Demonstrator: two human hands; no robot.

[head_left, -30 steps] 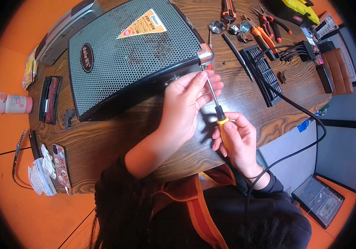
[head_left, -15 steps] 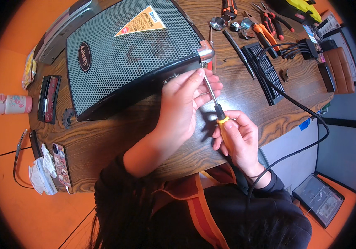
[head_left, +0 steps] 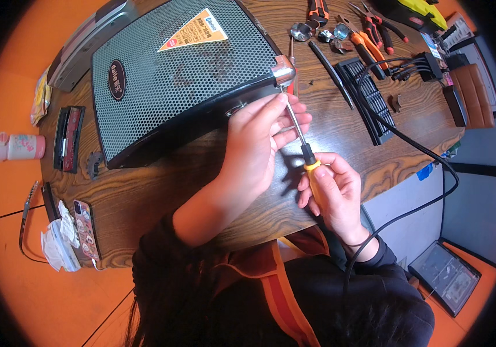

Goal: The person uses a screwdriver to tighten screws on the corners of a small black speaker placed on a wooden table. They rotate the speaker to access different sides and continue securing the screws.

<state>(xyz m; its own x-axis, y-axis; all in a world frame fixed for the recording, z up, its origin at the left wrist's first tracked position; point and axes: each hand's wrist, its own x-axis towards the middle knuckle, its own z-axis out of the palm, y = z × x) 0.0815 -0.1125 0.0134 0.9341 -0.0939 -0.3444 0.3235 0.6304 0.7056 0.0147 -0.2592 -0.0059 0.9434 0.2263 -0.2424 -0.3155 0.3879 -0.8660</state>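
Note:
A speaker (head_left: 149, 75) with a grey perforated grille and black sides lies on the wooden table. A shiny metal corner piece (head_left: 283, 70) caps its near right corner. The thumb and fingers of my left hand (head_left: 254, 130) close round the front end of a screwdriver (head_left: 298, 128), right beside that corner. The tip meets the speaker just under the metal cap; the exact contact spot is too small to make out. My right hand (head_left: 339, 196) is wrapped round the yellow handle, with the shaft slanting up and left toward the speaker.
Pliers (head_left: 365, 46), a black slotted panel (head_left: 366, 98) and a black cable (head_left: 416, 149) lie on the right. To the left are a circuit board piece (head_left: 70, 139), a phone (head_left: 86, 228), tissues (head_left: 57, 246) and a pink-white cup (head_left: 19, 146). The table's near edge curves close to me.
The speaker's metal corner has shifted very slightly left. Both hands keep their hold on the screwdriver, the right one moving only a touch.

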